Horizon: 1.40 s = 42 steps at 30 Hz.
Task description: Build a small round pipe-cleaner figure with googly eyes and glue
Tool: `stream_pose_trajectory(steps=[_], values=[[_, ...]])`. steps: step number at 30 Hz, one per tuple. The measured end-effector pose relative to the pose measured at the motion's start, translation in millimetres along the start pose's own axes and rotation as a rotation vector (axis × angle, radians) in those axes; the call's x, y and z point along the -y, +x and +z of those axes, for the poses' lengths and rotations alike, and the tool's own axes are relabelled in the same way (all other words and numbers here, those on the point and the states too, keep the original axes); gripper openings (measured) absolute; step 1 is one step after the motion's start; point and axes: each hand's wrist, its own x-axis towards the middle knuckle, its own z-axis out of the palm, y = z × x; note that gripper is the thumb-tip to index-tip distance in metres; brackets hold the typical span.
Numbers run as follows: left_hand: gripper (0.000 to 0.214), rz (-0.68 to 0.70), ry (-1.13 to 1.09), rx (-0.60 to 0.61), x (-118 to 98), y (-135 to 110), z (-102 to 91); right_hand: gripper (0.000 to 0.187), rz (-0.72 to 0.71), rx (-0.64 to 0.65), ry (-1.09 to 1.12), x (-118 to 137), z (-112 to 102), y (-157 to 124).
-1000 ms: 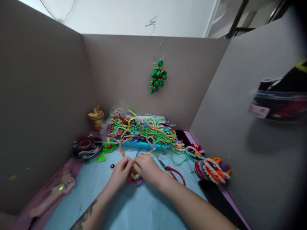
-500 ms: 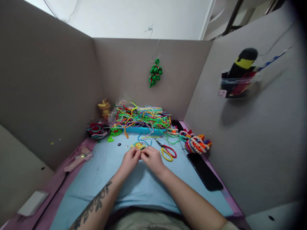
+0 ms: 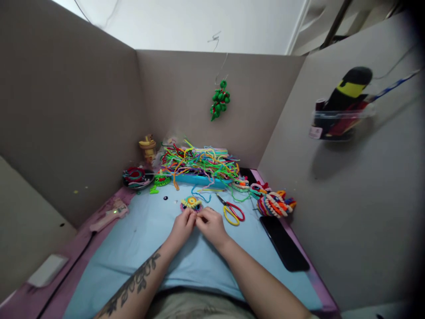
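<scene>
Left hand and right hand meet over blue cloth; whether clamped on anything, cannot tell. Pink tool lies left; multicoloured fuzzy piece sits just beyond hands; scissors right; black phone near right.

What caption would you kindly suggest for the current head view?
Left hand and right hand meet beside a colourful craft piece, scissors nearby, a tray of strands beyond.

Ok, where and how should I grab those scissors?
Likely by the red and yellow handles, from the near side with your right hand: the scissors lie with these toward you, blades pointing away toward the blue tray.
</scene>
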Motion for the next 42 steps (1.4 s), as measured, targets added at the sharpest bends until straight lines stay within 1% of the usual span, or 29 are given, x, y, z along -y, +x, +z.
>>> stream_pose_trajectory(steps=[6, 11, 16, 20, 22, 25, 28, 32, 37, 42], values=[[0.024, 0.053, 0.108, -0.038, 6.8, 1.5, 9.8, 0.016, 0.030, -0.031, 0.037, -2.2, 2.0, -0.8], [0.024, 0.083, 0.192, -0.061, 6.9, -2.8, 8.8, 0.016, 0.031, -0.009, 0.048, -4.5, 2.6, 0.6], [0.023, 0.068, 0.151, -0.066, 2.3, -7.5, 5.8, 0.015, 0.065, -0.023, 0.073, -5.0, 4.7, -1.8], [0.023, 0.055, 0.085, -0.047, 0.7, -5.9, 3.0, 0.015, 0.095, -0.042, 0.074, -4.3, 5.1, -3.0], [0.024, 0.049, 0.059, -0.043, 1.6, -3.9, 1.6, 0.017, 0.072, -0.027, 0.075, -5.6, 4.7, -2.8], [0.027, 0.044, 0.052, -0.041, 3.2, -2.2, 0.1, 0.018, -0.003, 0.029, 0.062, -9.2, 4.0, -2.2], [0.029, 0.048, 0.092, -0.055, 3.1, -2.8, -0.3, 0.017, -0.064, 0.065, 0.028, -11.9, 3.8, -2.4], [0.030, 0.056, 0.142, -0.053, 1.3, -4.1, -0.4, 0.017, -0.115, 0.082, 0.011, -12.5, 3.8, -4.0], [0.029, 0.079, 0.205, -0.051, 1.4, -5.6, -1.1, 0.018, -0.099, 0.098, 0.012, -12.1, 5.8, -5.1], [0.028, 0.095, 0.215, -0.068, 2.5, -8.7, 0.0, 0.018, -0.075, 0.070, 0.022, -11.2, 8.3, -5.3]])
